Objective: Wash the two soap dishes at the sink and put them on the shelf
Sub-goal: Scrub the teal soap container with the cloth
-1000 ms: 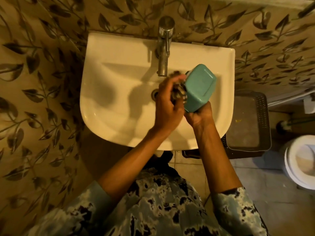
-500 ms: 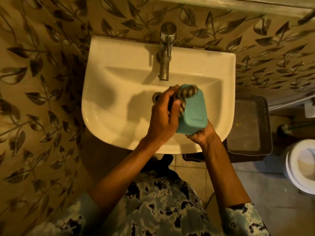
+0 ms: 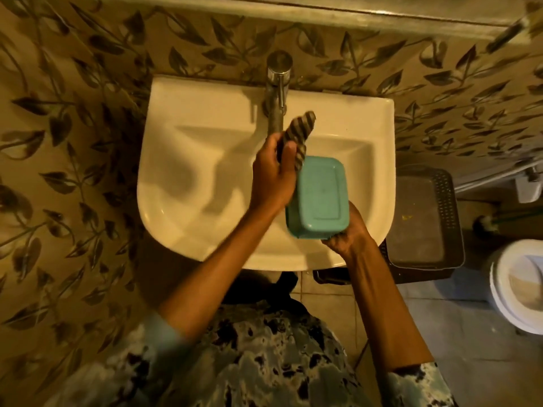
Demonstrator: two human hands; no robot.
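Note:
A teal rectangular soap dish (image 3: 320,196) is held over the right half of the white sink (image 3: 188,160), its flat underside facing up. My right hand (image 3: 348,232) grips it from below at its near end. My left hand (image 3: 273,174) is closed on a striped scrubbing cloth (image 3: 298,130), which sticks up past the dish's far edge, just under the chrome tap (image 3: 277,92). I see no water running. Only one soap dish is in view. The shelf (image 3: 323,13) runs along the wall above the sink.
A dark perforated plastic basket (image 3: 449,207) stands low to the right of the sink. A white toilet bowl (image 3: 517,286) sits at the far right, a brush (image 3: 484,223) beside it. Leaf-patterned tiles cover the wall behind and to the left.
The dish has been lowered and turned so its flat bottom faces up. My left hand has lifted the cloth off the dish and up toward the tap.

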